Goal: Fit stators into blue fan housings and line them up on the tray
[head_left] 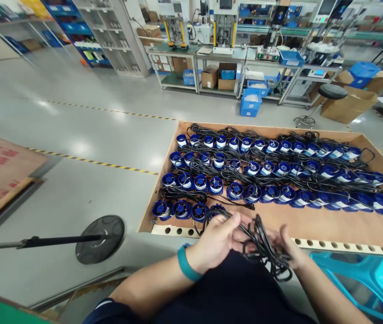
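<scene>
- Nearest to me, across the person's navy shirt [225, 292], a snug teal band [188, 263] rings the left wrist; a stray cable loop might hook on it.
- Left hand [216, 236]: thumb and fingers pinch a long black rubbery cable bundle [262, 236], which hangs between the hands at the crate's near edge. If that pinch slackened, the coils could spring apart.
- Right hand [284, 245]: fingers lie against the bundle, thumb standing off it. I can't tell how firmly it holds; the loose lower loops could slide out.
- Just beyond, the cream strip with round holes [340, 246] runs along the near edge. Dangling loops might catch on it, I'd judge.
- Close by the left hand, a blue round-housed fan [198, 211] sits in the nearest row. Black cable passes beside it; a careless tug could tip a fan or strain its lead, though whose lead is being held I can't make out.
- Farther into the plywood crate [313, 222], tangled black cables [208, 163] lie between more fan rows. Overlapping loops could snag, dragging neighbours along.
</scene>
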A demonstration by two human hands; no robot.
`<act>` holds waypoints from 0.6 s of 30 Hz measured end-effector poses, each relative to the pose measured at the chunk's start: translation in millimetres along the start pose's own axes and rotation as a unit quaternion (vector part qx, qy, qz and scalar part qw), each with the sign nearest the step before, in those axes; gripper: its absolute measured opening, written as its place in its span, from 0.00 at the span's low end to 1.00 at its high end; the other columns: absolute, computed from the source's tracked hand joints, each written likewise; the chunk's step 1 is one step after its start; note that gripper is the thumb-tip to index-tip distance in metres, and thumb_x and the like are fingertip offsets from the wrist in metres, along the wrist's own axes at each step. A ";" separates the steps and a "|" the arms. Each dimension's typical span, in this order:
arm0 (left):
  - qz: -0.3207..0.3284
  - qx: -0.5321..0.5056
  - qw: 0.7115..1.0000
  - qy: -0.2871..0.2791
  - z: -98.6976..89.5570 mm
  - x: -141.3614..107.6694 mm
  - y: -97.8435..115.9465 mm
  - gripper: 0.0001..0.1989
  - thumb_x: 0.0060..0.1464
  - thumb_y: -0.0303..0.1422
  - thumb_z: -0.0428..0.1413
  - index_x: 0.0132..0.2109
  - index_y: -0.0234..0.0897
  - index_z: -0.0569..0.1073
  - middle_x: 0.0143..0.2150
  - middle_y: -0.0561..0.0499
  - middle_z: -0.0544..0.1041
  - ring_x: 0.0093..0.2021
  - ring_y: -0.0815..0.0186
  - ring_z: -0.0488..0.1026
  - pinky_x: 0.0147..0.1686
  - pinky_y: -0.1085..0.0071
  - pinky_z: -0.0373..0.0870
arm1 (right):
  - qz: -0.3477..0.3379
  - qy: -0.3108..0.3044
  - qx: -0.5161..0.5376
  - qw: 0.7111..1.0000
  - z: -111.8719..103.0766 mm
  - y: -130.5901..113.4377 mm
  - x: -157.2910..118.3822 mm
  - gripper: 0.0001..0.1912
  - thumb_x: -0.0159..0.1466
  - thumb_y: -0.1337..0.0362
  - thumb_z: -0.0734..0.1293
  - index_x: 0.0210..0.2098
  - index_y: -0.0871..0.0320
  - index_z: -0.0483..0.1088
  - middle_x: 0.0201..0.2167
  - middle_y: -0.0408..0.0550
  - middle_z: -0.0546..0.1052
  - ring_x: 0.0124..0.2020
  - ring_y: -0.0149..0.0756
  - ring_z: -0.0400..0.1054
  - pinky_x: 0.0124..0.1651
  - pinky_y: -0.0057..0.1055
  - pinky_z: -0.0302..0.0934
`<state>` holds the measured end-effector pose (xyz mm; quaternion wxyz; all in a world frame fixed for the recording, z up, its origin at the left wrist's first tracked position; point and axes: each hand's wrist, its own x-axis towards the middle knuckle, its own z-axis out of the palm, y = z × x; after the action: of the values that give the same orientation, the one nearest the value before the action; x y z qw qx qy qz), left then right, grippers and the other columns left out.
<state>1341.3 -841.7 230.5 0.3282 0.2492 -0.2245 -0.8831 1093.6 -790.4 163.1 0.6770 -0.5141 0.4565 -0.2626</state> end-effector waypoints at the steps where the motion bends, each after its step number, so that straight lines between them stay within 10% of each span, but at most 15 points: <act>1: 0.001 -0.007 1.000 0.008 -3.0 9.2 2.7 0.23 0.58 0.49 0.62 0.44 0.31 0.76 0.39 0.42 0.81 0.33 0.61 0.81 0.33 0.67 0.80 | 0.004 -0.020 0.063 0.998 6.4 -1.6 -17.6 0.58 0.58 0.21 0.39 0.59 0.58 0.70 0.47 0.63 0.78 0.47 0.55 0.76 0.54 0.55 0.67; 5: -0.035 0.026 0.998 0.043 -21.0 49.3 11.6 0.21 0.58 0.47 0.62 0.42 0.29 0.75 0.34 0.44 0.80 0.27 0.63 0.78 0.27 0.67 0.79 | 0.059 -0.015 0.145 0.987 32.9 -15.4 -49.5 0.42 0.55 0.31 0.71 0.55 0.57 0.71 0.36 0.53 0.78 0.32 0.42 0.75 0.32 0.34 0.69; 9: -0.069 0.098 0.992 0.039 -32.9 63.2 23.9 0.26 0.61 0.51 0.57 0.45 0.27 0.75 0.39 0.40 0.80 0.34 0.63 0.79 0.33 0.65 0.80 | 0.102 0.013 0.102 0.990 30.6 -42.9 -43.7 0.25 0.63 0.44 0.72 0.44 0.60 0.71 0.31 0.47 0.75 0.21 0.27 0.67 0.19 0.21 0.54; 13: -0.006 0.289 0.957 0.036 -42.0 19.1 23.2 0.31 0.65 0.55 0.47 0.53 0.29 0.74 0.50 0.33 0.79 0.45 0.55 0.79 0.38 0.61 0.81 | 0.045 0.072 0.048 0.995 12.0 -67.0 -31.2 0.22 0.65 0.47 0.71 0.43 0.60 0.68 0.34 0.46 0.73 0.22 0.26 0.67 0.19 0.21 0.57; 15: 0.118 0.459 0.879 0.041 -56.2 -13.4 10.8 0.24 0.68 0.47 0.47 0.57 0.33 0.73 0.53 0.36 0.78 0.47 0.56 0.79 0.41 0.60 0.81 | 0.023 0.100 0.027 0.994 5.1 -73.4 -21.8 0.22 0.66 0.47 0.70 0.46 0.59 0.66 0.33 0.44 0.71 0.24 0.27 0.68 0.20 0.21 0.60; 18: 0.316 0.702 0.638 -0.027 -89.1 -42.6 -13.7 0.18 0.66 0.36 0.54 0.61 0.40 0.72 0.62 0.38 0.74 0.62 0.51 0.71 0.60 0.50 0.72 | 0.008 0.135 0.000 0.991 -1.1 -78.5 -4.2 0.24 0.66 0.46 0.69 0.51 0.57 0.63 0.36 0.44 0.72 0.25 0.28 0.69 0.19 0.22 0.62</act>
<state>1415.4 -823.6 166.3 0.3076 0.2942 -0.8508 -0.3083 1099.7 -813.6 238.0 0.6109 -0.4705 0.5479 -0.3245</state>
